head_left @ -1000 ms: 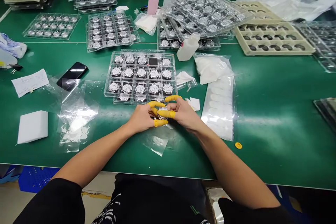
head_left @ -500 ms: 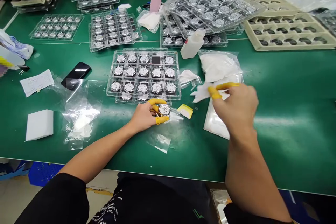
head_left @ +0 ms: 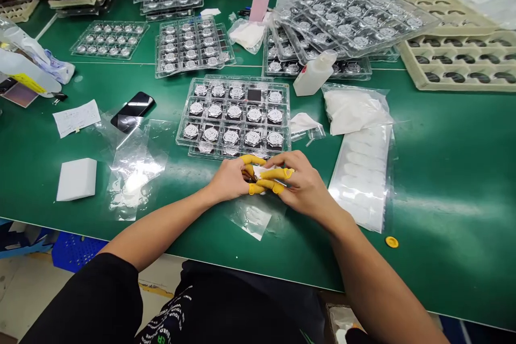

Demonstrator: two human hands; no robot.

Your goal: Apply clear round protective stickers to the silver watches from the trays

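Observation:
My left hand (head_left: 229,178), with yellow finger cots on its fingertips, grips a round watch case that is now mostly hidden by fingers. My right hand (head_left: 304,183), also in yellow finger cots, pinches a white wiping cloth (head_left: 261,171) against the watch case. Both hands meet just in front of a clear plastic tray (head_left: 180,138). Watch cases (head_left: 234,112) lie back side up in its compartments, and one compartment in the back row shows only its black base. This tray rests on another filled tray.
A clear plastic film (head_left: 252,220) lies under the hands. Left are a phone (head_left: 135,108), a paper note (head_left: 76,118) and a white foam block (head_left: 76,179). Right are a white bottle (head_left: 314,74), bagged cloths (head_left: 355,107) and a yellow finger cot (head_left: 391,242). Co-workers' arms show behind stacked trays (head_left: 355,16).
My right hand has moved left with the white cloth, from over the bag to the watch case in my left hand. The view has shifted slightly, so things appear farther right.

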